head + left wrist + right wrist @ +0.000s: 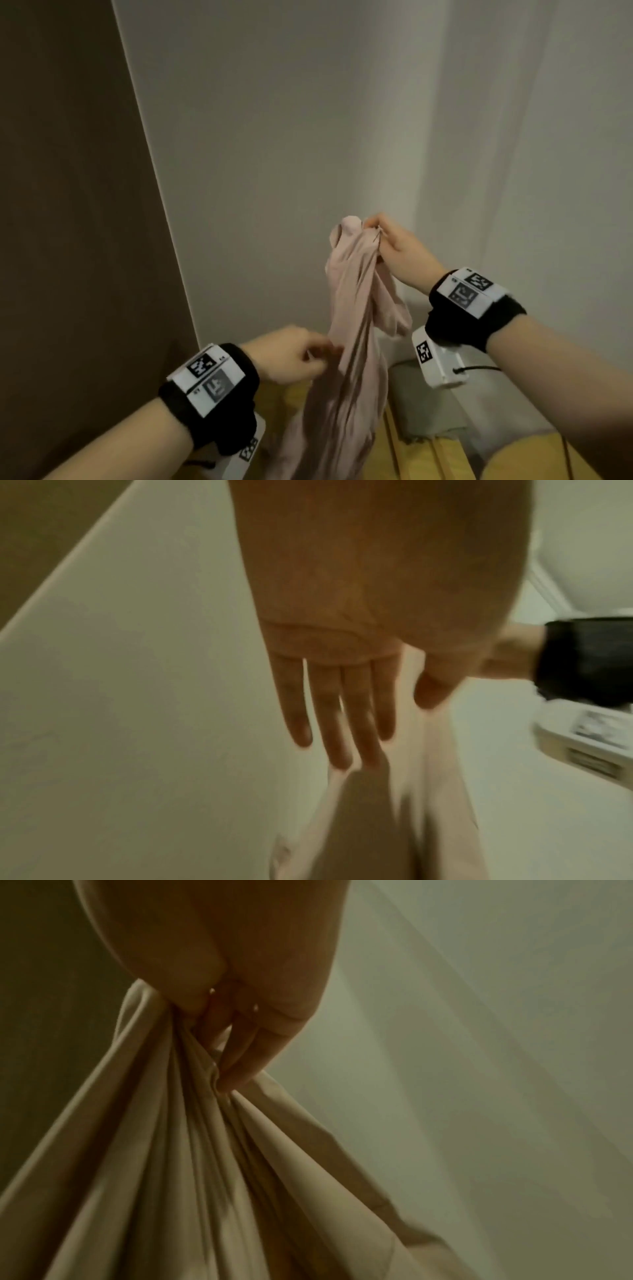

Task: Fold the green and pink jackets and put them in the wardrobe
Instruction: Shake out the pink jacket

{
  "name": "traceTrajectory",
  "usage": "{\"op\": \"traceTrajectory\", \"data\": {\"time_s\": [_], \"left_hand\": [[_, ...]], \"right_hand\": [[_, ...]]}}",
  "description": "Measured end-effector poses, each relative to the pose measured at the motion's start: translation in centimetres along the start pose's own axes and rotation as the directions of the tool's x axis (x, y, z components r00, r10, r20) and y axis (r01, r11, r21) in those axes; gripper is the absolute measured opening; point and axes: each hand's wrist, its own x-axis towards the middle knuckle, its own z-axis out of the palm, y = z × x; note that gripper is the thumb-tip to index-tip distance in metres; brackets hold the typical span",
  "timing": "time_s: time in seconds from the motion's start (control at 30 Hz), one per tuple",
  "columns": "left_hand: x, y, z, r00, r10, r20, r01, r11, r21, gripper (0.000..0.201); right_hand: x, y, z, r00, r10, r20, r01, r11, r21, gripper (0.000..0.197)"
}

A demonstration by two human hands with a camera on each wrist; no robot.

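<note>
The pink jacket hangs bunched in long folds in front of a pale wall. My right hand pinches its top end and holds it up; in the right wrist view the fingers are curled into the gathered jacket. My left hand is lower, at the cloth's left edge. The left wrist view shows the left hand with straight fingers, their tips at the jacket, gripping nothing. No green jacket is in view.
A tall brown panel stands at the left. Below the hands are a yellow bed surface, a grey pillow and a second yellow cushion. A pale curtain hangs at the right.
</note>
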Motion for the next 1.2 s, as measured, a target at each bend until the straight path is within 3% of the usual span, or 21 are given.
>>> {"op": "traceTrajectory", "data": {"time_s": [0.07,0.13,0.17,0.23,0.33,0.37,0.43,0.5,0.53,0.63,0.73,0.87,0.93,1.07,1.2], "left_hand": [[0.5,-0.8,-1.2,0.954,-0.103,-0.280,0.087,0.994,-0.070,0.029],[1.1,-1.7,-2.2,0.867,-0.248,-0.432,0.172,0.963,-0.207,0.040],[1.6,-2.0,-2.4,0.855,-0.303,-0.421,0.208,0.944,-0.257,0.051],[2.7,-2.1,-2.4,0.875,-0.354,-0.331,0.242,0.911,-0.335,0.073],[4.4,-1.4,-2.0,0.910,-0.294,-0.291,0.151,0.891,-0.428,0.085],[5.0,-1.1,-1.9,0.926,-0.253,-0.281,0.120,0.902,-0.415,0.081],[6.1,-0.2,-1.6,0.952,-0.192,-0.239,0.112,0.944,-0.312,0.055],[6.7,0.6,-1.2,0.946,-0.208,-0.249,0.138,0.953,-0.270,0.023],[6.8,0.8,-1.2,0.929,-0.235,-0.285,0.131,0.931,-0.340,0.016],[6.5,0.7,-2.1,0.834,-0.319,-0.450,0.044,0.852,-0.521,0.016],[5.8,0.5,-4.3,0.738,-0.331,-0.589,0.024,0.884,-0.467,0.022],[4.7,1.8,-7.3,0.630,-0.213,-0.747,-0.025,0.956,-0.294,0.016],[4.5,2.9,-8.3,0.602,-0.155,-0.783,-0.076,0.965,-0.250,0.016],[4.5,5.3,-9.1,0.585,-0.059,-0.809,-0.205,0.954,-0.218,0.010],[4.2,6.7,-9.7,0.559,-0.017,-0.829,-0.279,0.938,-0.207,0.020]], "right_hand": [[-0.9,-0.9,-0.7,0.997,-0.078,-0.017,0.078,0.997,0.006,0.035],[-1.6,-1.7,-1.4,0.985,-0.165,-0.039,0.165,0.986,-0.016,0.033],[-1.9,-1.9,-1.7,0.979,-0.197,-0.043,0.196,0.980,-0.034,0.029],[-2.3,-2.6,-2.4,0.972,-0.234,-0.038,0.231,0.971,-0.064,0.026],[-2.9,-3.9,-3.5,0.959,-0.283,-0.028,0.280,0.957,-0.068,0.028],[-3.1,-4.3,-3.9,0.954,-0.298,-0.026,0.296,0.953,-0.062,0.027],[-3.5,-4.8,-4.6,0.950,-0.311,-0.016,0.310,0.949,-0.063,0.027],[-4.0,-4.5,-5.4,0.956,-0.293,-0.019,0.290,0.952,-0.102,0.028],[-4.2,-4.0,-5.9,0.964,-0.264,-0.036,0.257,0.957,-0.132,0.026],[-5.1,-1.5,-7.6,0.994,-0.067,-0.090,0.051,0.985,-0.167,0.021],[-6.6,0.7,-8.6,0.991,0.133,-0.032,-0.136,0.969,-0.205,0.019],[-8.2,1.8,-7.9,0.967,0.253,0.029,-0.237,0.935,-0.264,0.011],[-8.5,1.5,-6.7,0.965,0.261,0.038,-0.236,0.918,-0.319,0.015],[-8.4,0.9,-3.6,0.977,0.213,0.006,-0.177,0.828,-0.532,0.063],[-7.8,1.1,-0.6,0.979,0.203,0.016,-0.148,0.762,-0.630,0.079]]}}
